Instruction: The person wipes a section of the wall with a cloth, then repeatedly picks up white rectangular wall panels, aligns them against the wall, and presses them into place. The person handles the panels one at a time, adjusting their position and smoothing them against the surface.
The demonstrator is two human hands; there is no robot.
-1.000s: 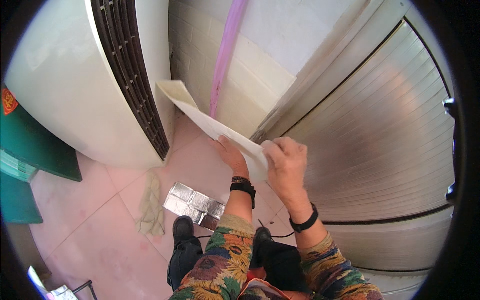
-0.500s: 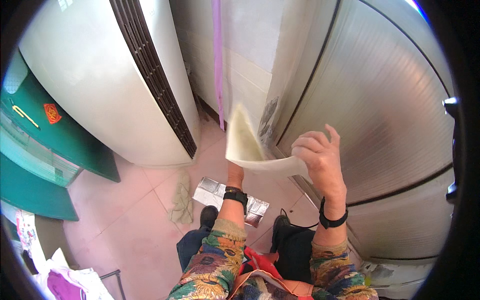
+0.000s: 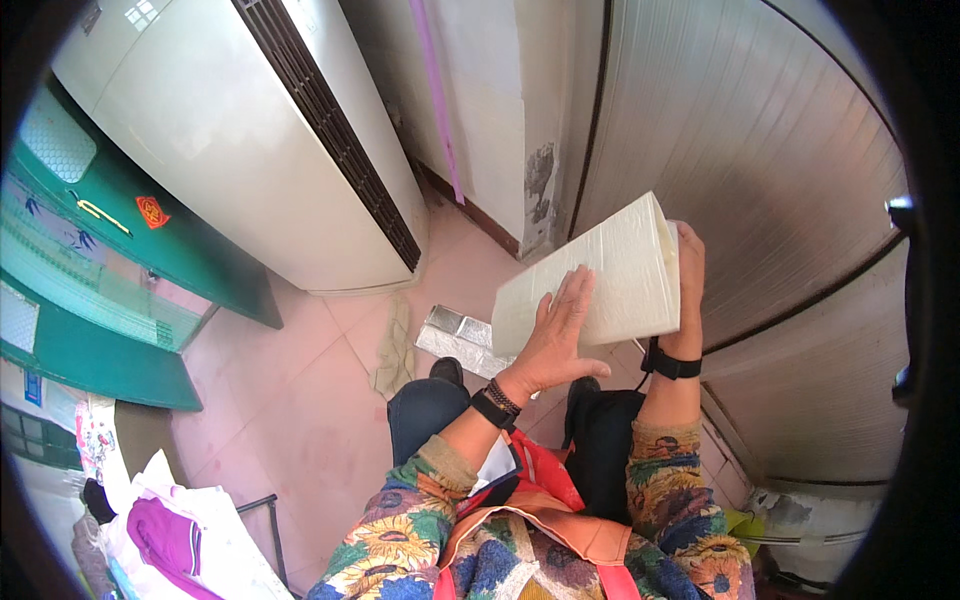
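Note:
A folded cream-white sheet (image 3: 625, 260), slightly crinkled and with some thickness, is held up in front of me at a tilt. My left hand (image 3: 556, 335) lies flat against its near face, fingers stretched out and thumb apart. At the sheet's right-hand fold, my right hand (image 3: 691, 270) grips it from the far side, and most of those fingers are hidden behind it. On the floor beyond my feet lies a silver foil sheet (image 3: 455, 345) with fold creases, partly covered by the cream sheet. A crumpled greenish-grey cloth (image 3: 394, 350) is just left of the foil.
A tall white floor-standing cabinet unit (image 3: 230, 130) with a dark grille rises at the far left, beside a green door (image 3: 110, 210). Ribbed translucent panels (image 3: 740, 170) close in on the right. White and purple clothing (image 3: 170, 535) is piled at the lower left.
The cream sheet has swung from a loose, open flap into a flat folded shape, moving right. My left hand has come from behind it onto its near face; my right hand has gone behind the edge.

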